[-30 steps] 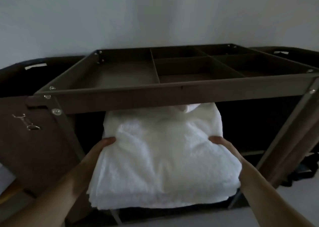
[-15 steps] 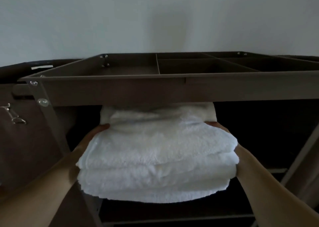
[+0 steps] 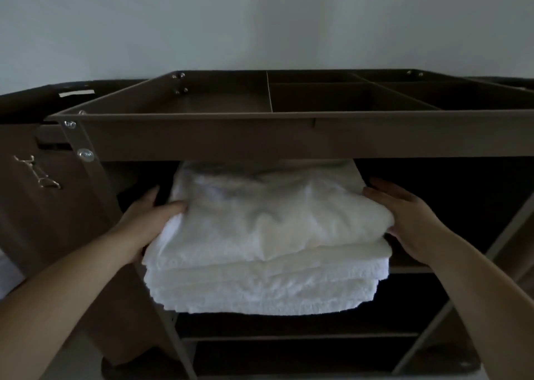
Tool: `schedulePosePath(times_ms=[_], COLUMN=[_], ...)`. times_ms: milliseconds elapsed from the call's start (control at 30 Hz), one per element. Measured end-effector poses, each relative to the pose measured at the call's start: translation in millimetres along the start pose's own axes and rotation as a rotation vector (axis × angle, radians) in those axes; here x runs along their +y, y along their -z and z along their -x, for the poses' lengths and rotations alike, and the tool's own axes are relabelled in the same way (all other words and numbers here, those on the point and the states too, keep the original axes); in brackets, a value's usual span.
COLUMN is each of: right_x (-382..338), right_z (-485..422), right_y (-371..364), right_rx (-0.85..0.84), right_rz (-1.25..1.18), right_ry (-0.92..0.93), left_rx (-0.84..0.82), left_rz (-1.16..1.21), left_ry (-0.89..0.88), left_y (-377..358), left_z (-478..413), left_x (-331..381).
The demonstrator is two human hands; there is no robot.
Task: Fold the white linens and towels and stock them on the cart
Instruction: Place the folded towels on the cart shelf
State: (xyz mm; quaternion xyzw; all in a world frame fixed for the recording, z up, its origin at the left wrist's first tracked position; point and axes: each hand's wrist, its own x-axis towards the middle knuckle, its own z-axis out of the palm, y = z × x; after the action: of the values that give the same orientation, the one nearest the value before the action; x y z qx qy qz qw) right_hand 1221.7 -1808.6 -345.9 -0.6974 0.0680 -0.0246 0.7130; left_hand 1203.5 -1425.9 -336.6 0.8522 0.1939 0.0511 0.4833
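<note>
Brown metal cart [image 3: 289,336], set against pale wall [image 3: 260,18]. Front rail of top tray [image 3: 289,139] directly above the shelf opening, covering the far part of the load. Brown fabric bag [image 3: 37,229] hung at the left end, metal hook [image 3: 36,174] on its face. Slanted frame struts at left and right of the opening.

Left hand [image 3: 147,217]: against left side of the stack, thumb laid on top, forefinger straight toward the far side, other fingers hidden. Right hand [image 3: 404,215]: fingers straight and close together, flat on the right upper edge, thumb tucked at the top fold.

Top tray: split by dividers [image 3: 268,96] into several compartments. Shelf below: stack of folded white towels [image 3: 268,235], far end under the tray, near end hanging past the shelf edge.
</note>
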Motion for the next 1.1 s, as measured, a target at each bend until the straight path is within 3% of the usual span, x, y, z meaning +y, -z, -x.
schedulePosePath(times_ms=[100,167,233,333,533,833,933,1100], right_x=[-4.8,0.0,14.8,46.7,110.9,149.1,131.9,96.1], right_z=[18.1,35.3,48.7,58.3,54.3,25.6,14.3,-9.3], right_y=[5.9,-2.2,-14.3,-23.0,-8.0,-13.7,-18.0,-30.5], right_rx=[0.067,0.039,-0.035,-0.115,0.04,0.2,0.176,0.07], right_rz=[0.426,0.744,1.099,1.469,1.542,1.605,1.571,1.535], right_ry=[0.266,0.508,0.748,0.739,1.066,1.228,1.201,1.081], left_rx=[0.009,-0.037,-0.138,-0.199,0.153,0.575,0.575,0.435], left_rz=[-0.598,-0.792,-0.937,-1.137,-1.248,-1.288,-1.265,-1.23], left_ry=[-0.42,-0.722,-0.842,-0.877,-1.326,-1.44,-1.449,-1.406], left_y=[9.3,4.3,-5.0,-18.1,-34.4,-65.5,-57.6,-38.0], left_z=[13.7,26.1,35.0,42.9,49.1,17.9,4.7,-13.4], left_x=[-2.2,-6.1,-16.4,-41.4,-105.8,-132.8,-118.5,-95.2])
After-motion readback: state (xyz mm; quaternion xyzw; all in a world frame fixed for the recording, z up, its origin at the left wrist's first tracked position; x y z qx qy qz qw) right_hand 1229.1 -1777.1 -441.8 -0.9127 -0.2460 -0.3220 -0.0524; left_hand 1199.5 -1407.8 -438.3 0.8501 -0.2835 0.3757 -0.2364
